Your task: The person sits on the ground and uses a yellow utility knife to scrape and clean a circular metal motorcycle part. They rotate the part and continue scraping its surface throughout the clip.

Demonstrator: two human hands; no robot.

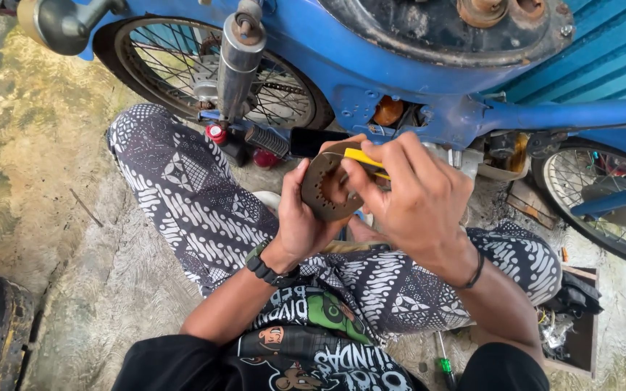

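**Hands at a disc beside a blue motorbike**

Head view. The left hand (306,221) grasps a brown ring-shaped disc (324,185) from below, thumb on its left rim, fingers behind it; the disc stands nearly on edge, above the person's knees. The right hand (407,195) is clenched round a yellow-handled tool (365,158), held against the upper right face of the disc; the tool's working end is hidden by the fingers. A black watch (269,269) sits on the left wrist, a thin black band (476,274) on the right. Both hands lie over patterned black-and-white trousers (182,195), the legs folded on the concrete floor (45,166). Beyond the hands stands the motorbike (371,65): its spoked wheel (182,65) and chrome shock absorber (237,65) far left of the hands, a second wheel (603,195) to their right. Near the right elbow a green-handled screwdriver (445,366) lies on the floor, beside a box of parts (570,326).
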